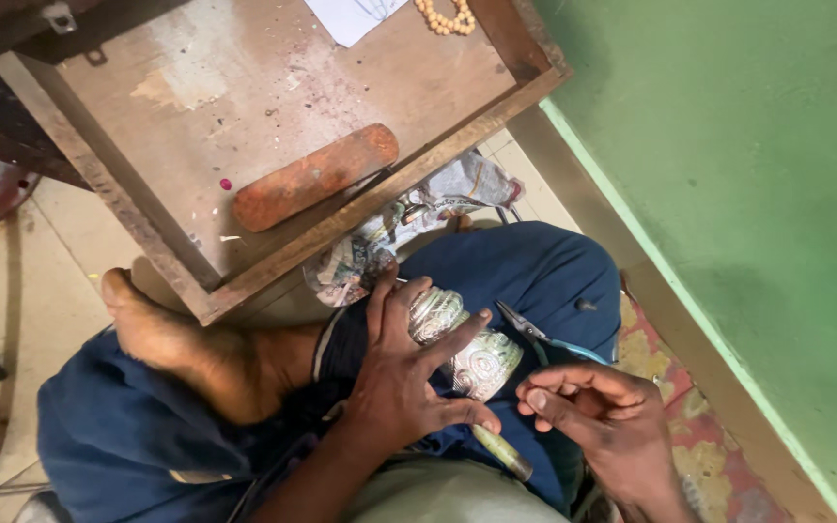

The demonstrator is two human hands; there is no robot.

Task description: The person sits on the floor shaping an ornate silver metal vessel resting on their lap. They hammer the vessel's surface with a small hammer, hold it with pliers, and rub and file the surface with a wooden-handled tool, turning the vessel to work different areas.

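The embossed silver vessel (462,344) lies on its side across the person's lap, resting on blue trousers (535,271) just below the front edge of a wooden drawer tray (360,218). Its surface carries raised scroll and spiral patterns, and a narrow greenish stem (501,452) runs out from its lower end toward the person's body. The left hand (404,373) lies over the vessel with the fingers spread and curled around it, gripping it from above and pressing it against the lap. The right hand (598,412) sits just beside the vessel's lower end, not touching it; the thumb and forefinger are pinched together (whether something small lies between them cannot be told). A pair of pliers with blue handles (544,339) lies on the trousers between the vessel and the right hand, untouched. The bare foot (186,344) of a folded leg rests to the left of the left hand. Inside the drawer tray lies a rust-coloured cylindrical block (314,176), with a white sheet of paper (351,17) and a string of pale beads (446,19) at its far edge. A crumpled printed cloth (418,228) sits between the tray and the lap. A green wall (748,194) borders the right side.
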